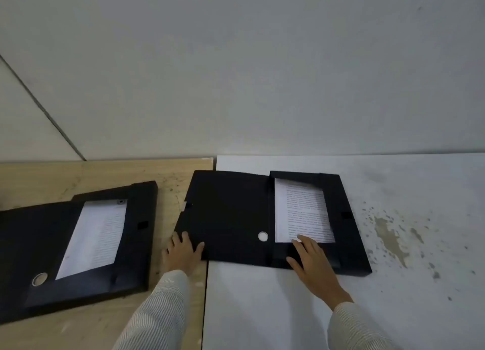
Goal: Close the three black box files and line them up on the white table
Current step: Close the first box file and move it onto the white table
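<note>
Two black box files lie open. One box file [273, 218] straddles the seam between the wooden table [105, 323] and the white table [393, 310], its tray near the white table's back left corner and its lid [225, 213] overhanging the wood. Printed sheets [301, 210] lie in the tray. The left hand [182, 252] curls around the lid's near left corner, thumb on top, seemingly gripping it. The right hand [312, 260] lies flat and spread on the tray's near edge, fingertips touching the paper, holding nothing. The second box file [78, 244] sits open on the wooden table's left side.
</note>
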